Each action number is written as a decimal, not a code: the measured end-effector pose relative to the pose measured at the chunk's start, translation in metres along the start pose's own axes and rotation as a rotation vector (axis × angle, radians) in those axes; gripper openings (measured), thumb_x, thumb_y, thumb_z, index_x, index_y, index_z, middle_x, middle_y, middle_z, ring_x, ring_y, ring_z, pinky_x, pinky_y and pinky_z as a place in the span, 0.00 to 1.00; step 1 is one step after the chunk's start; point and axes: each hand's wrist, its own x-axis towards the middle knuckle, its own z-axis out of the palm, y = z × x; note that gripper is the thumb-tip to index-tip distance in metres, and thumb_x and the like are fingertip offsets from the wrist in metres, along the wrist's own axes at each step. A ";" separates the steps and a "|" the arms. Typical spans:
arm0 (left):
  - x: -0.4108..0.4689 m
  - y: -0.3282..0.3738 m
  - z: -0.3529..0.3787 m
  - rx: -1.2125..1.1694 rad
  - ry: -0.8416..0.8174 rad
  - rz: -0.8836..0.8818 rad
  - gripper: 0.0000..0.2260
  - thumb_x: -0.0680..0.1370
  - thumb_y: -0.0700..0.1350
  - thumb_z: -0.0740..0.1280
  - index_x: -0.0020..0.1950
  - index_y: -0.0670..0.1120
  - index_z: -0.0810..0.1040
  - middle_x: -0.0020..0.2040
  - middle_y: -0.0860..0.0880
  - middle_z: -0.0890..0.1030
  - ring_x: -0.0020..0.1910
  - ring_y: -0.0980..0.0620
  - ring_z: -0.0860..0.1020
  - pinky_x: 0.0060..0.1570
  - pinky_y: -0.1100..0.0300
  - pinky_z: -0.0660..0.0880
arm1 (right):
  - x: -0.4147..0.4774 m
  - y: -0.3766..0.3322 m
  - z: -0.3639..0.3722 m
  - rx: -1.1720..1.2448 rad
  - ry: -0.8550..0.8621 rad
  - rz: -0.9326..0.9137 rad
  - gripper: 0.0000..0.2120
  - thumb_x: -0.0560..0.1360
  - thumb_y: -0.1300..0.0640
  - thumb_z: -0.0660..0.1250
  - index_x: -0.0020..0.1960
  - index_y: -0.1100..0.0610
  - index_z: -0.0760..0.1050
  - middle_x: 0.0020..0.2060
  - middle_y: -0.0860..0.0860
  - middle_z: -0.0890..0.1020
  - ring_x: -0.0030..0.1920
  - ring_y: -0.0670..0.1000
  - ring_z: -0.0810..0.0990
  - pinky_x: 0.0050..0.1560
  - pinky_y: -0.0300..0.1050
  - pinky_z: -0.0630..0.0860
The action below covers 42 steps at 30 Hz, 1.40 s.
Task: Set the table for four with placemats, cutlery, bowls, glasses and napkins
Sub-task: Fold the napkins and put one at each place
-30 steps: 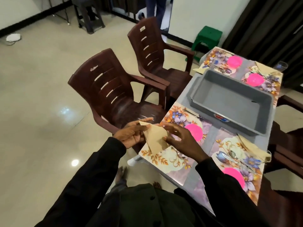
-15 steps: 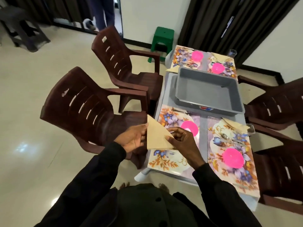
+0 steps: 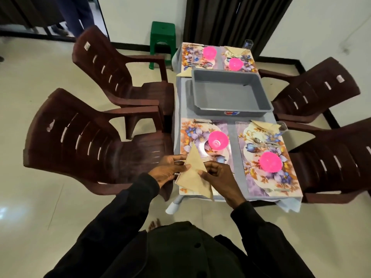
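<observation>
Both hands hold a tan napkin (image 3: 194, 173) folded into a triangle above the near-left floral placemat (image 3: 192, 133). My left hand (image 3: 170, 169) grips its left edge and my right hand (image 3: 217, 175) pinches its right edge. A pink bowl (image 3: 218, 140) sits on that mat. The near-right placemat (image 3: 281, 177) carries a pink bowl (image 3: 270, 161), cutlery (image 3: 265, 143), a folded napkin (image 3: 265, 126) and a glass (image 3: 282, 126). Two far placemats each bear a pink bowl (image 3: 209, 53), (image 3: 235, 64); a napkin (image 3: 234, 50) and a glass (image 3: 248, 44) stand at the far right.
A grey plastic tub (image 3: 228, 93) fills the table's middle. Two dark brown plastic chairs (image 3: 84, 137) stand on the left and two more (image 3: 321, 91) on the right. A green stool (image 3: 163, 40) is beyond the table. Someone's legs (image 3: 77, 15) show at the far left doorway.
The view has swung right and up, bringing the whole table into sight. Both hands have kept hold of the napkin, now a flatter, tidier triangle over the near-left mat.
</observation>
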 end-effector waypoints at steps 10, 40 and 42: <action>0.008 -0.023 0.022 0.136 0.077 -0.057 0.11 0.74 0.30 0.73 0.54 0.40 0.82 0.51 0.44 0.85 0.46 0.49 0.84 0.41 0.61 0.83 | -0.004 0.029 -0.022 0.106 0.139 0.053 0.12 0.74 0.59 0.76 0.56 0.59 0.81 0.50 0.52 0.86 0.50 0.51 0.86 0.48 0.47 0.84; 0.081 0.040 -0.108 0.139 0.035 -0.135 0.12 0.80 0.39 0.70 0.63 0.40 0.81 0.56 0.42 0.86 0.54 0.44 0.84 0.48 0.61 0.83 | -0.013 0.129 0.050 1.093 0.670 0.486 0.14 0.78 0.62 0.69 0.63 0.61 0.77 0.56 0.59 0.83 0.57 0.57 0.81 0.65 0.56 0.77; 0.087 0.049 -0.123 0.159 0.020 -0.142 0.12 0.80 0.39 0.70 0.63 0.40 0.81 0.57 0.41 0.86 0.54 0.44 0.85 0.50 0.60 0.83 | 0.006 0.131 0.071 0.905 0.790 0.585 0.08 0.77 0.65 0.71 0.56 0.62 0.80 0.54 0.61 0.83 0.54 0.60 0.82 0.59 0.57 0.80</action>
